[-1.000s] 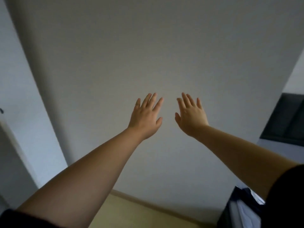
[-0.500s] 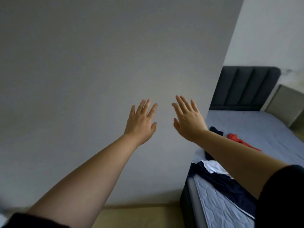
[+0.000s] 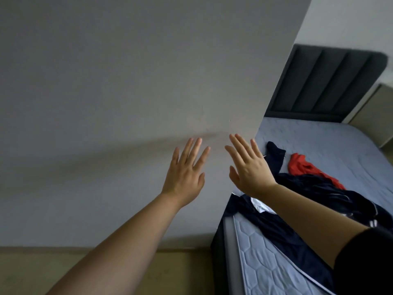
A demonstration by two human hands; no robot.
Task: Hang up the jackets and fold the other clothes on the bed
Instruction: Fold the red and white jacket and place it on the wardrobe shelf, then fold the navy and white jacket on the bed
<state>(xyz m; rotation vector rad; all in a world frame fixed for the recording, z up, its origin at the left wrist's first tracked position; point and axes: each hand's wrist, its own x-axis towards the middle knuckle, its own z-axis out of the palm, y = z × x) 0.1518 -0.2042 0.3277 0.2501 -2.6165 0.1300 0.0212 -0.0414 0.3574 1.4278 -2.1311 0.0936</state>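
Dark clothes [image 3: 319,194] and a red garment [image 3: 306,169] are lying overlapped on the bed [image 3: 319,135] at three o'clock, the left hand [image 3: 185,173] and right hand [image 3: 251,173] hovering spread and empty, so pulling one piece may be dragging another off.

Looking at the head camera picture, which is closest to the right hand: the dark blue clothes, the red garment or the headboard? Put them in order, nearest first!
1. dark blue clothes: on the bed, just beside the right hand.
2. red garment: farther right on the bed, past the dark sleeve.
3. headboard: at the bed's far end, farthest.
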